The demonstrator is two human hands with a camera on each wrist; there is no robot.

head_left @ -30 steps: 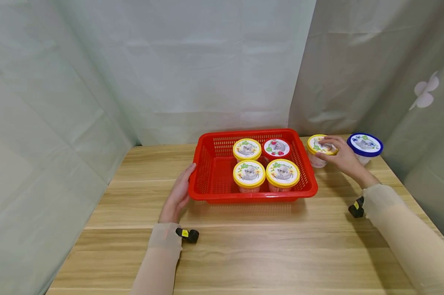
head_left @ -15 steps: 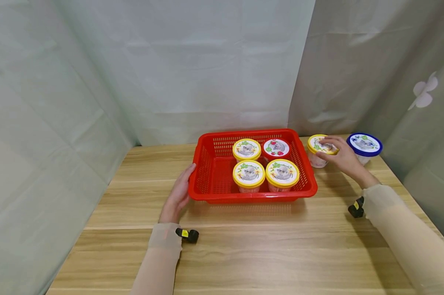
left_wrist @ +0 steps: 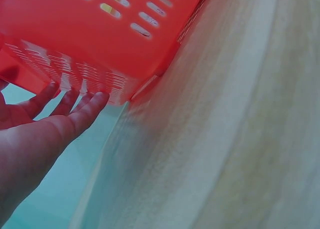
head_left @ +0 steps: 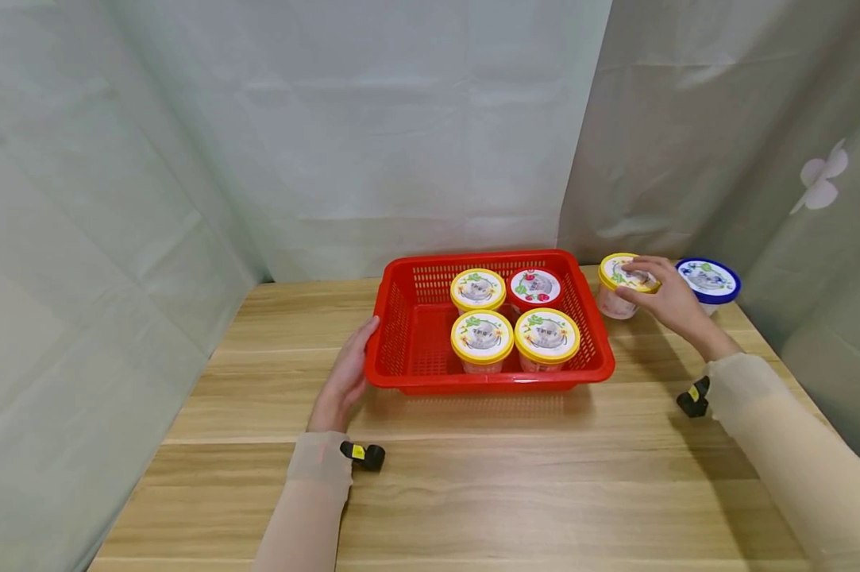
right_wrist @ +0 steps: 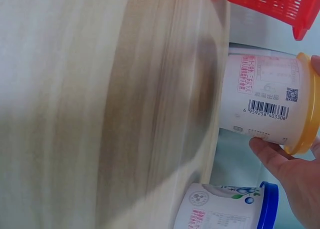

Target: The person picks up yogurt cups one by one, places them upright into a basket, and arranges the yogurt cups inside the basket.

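My right hand grips a cup with a yellow lid by its lid, thumb on the near side and fingers over the top. In the right wrist view that cup shows a barcode and its base is close to the tabletop. A blue-lidded cup stands just right of this hand, partly behind it. My left hand rests against the left side of a red basket, fingertips right at the slotted wall in the left wrist view. In the basket are several yellow-lidded cups and one red-lidded cup.
The cups occupy the basket's right half; its left half shows bare red floor. A wooden table lies under everything. Pale cloth curtains rise behind the table and at both sides.
The right hand and its yellow-lidded cup have shifted slightly back and to the right, the cup appearing a little higher. The left hand and the basket have stayed put.
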